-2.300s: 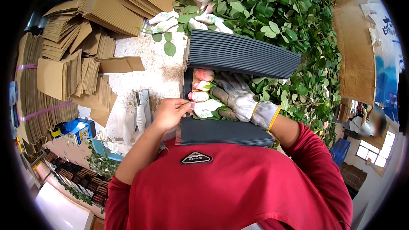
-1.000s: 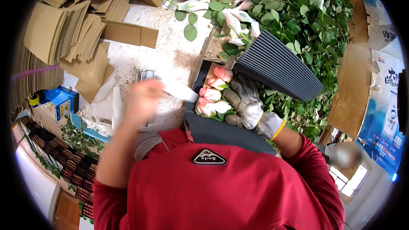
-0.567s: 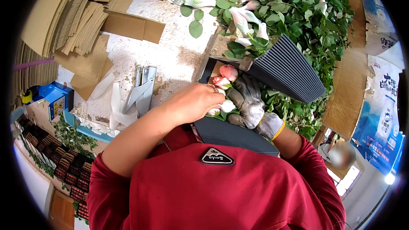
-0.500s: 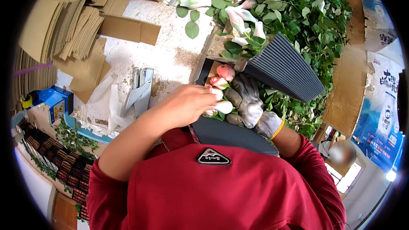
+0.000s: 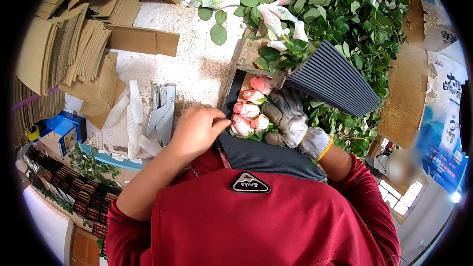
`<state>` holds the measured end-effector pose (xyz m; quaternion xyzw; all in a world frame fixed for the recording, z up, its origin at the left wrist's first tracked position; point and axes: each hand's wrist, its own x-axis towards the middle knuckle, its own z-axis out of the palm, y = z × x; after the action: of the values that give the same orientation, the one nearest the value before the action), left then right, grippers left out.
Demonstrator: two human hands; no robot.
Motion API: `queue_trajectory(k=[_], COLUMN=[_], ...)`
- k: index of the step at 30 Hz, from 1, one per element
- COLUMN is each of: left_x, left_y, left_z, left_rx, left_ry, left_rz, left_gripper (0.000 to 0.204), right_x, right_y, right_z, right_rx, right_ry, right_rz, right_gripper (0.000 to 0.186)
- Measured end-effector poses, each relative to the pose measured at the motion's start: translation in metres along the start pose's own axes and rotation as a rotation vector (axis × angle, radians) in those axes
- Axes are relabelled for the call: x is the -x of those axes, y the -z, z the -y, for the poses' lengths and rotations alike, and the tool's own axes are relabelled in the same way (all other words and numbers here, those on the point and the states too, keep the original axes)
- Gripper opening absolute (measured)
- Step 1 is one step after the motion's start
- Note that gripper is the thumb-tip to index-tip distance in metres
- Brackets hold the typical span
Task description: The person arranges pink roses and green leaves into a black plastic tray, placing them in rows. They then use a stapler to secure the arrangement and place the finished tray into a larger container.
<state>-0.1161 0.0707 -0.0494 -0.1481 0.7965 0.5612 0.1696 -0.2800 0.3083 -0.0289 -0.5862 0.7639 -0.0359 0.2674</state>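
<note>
A bunch of pink roses [image 5: 247, 111] lies in a frame between two black ridged panels, the upper panel [image 5: 335, 79] raised at a slant and the lower panel [image 5: 271, 158] nearest my body. My right hand [image 5: 290, 118], in a grey work glove, is closed around the bunch just right of the blooms; the stems inside it are hidden. At the left edge of the lower roses is my bare left hand [image 5: 198, 129]. Its fingers are curled, with the thumb tip close to the lowest bloom; anything inside them is hidden.
A grey metal stapler [image 5: 161, 113] and white foam net sleeves [image 5: 133, 120] lie to the left. Cardboard sheets [image 5: 54, 44] are stacked at far left. Beyond the frame, leafy stems [image 5: 335, 10] and net-covered blooms [image 5: 271, 19] are piled. A blue box [image 5: 66, 128] stands left.
My left hand has drawn back leftward off the roses. The white shapes over the lower blooms are gone, and those pink heads show bare. My gloved right hand stays in place.
</note>
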Motion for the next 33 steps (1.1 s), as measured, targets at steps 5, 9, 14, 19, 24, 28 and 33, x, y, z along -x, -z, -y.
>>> queue_trajectory(k=[5,9,14,19,24,28,33], left_x=[-0.005,-0.004,-0.005,-0.007,-0.006,-0.008,-0.012], left_y=[-0.027,-0.017,-0.017,-0.015,-0.015,-0.014,-0.014], left_z=[-0.002,-0.007,-0.002,-0.002,-0.003,-0.004,0.0], left_rx=[0.254,0.325,0.353,0.338,0.315,0.338,0.363], left_ry=[0.18,0.08,-0.072,-0.063,-0.014,0.015,0.032], left_rz=[0.124,0.193,0.207,0.227,0.253,0.268,0.342], left_gripper=[0.029,0.032,0.036,0.036,0.04,0.043,0.048], right_x=[0.0,-0.007,-0.003,-0.006,-0.003,-0.004,0.006], right_y=[-0.002,-0.003,0.001,0.009,0.008,0.009,0.016], right_z=[0.002,-0.002,0.003,0.005,0.004,0.004,0.014], right_rx=[-0.052,0.027,-0.029,-0.057,-0.024,-0.113,-0.06], right_ry=[-0.029,0.037,-0.007,-0.001,0.008,-0.021,-0.056], right_rz=[0.004,-0.04,-0.032,-0.063,-0.023,0.024,-0.078], right_gripper=[0.082,0.082,0.082,0.079,0.077,0.073,0.06])
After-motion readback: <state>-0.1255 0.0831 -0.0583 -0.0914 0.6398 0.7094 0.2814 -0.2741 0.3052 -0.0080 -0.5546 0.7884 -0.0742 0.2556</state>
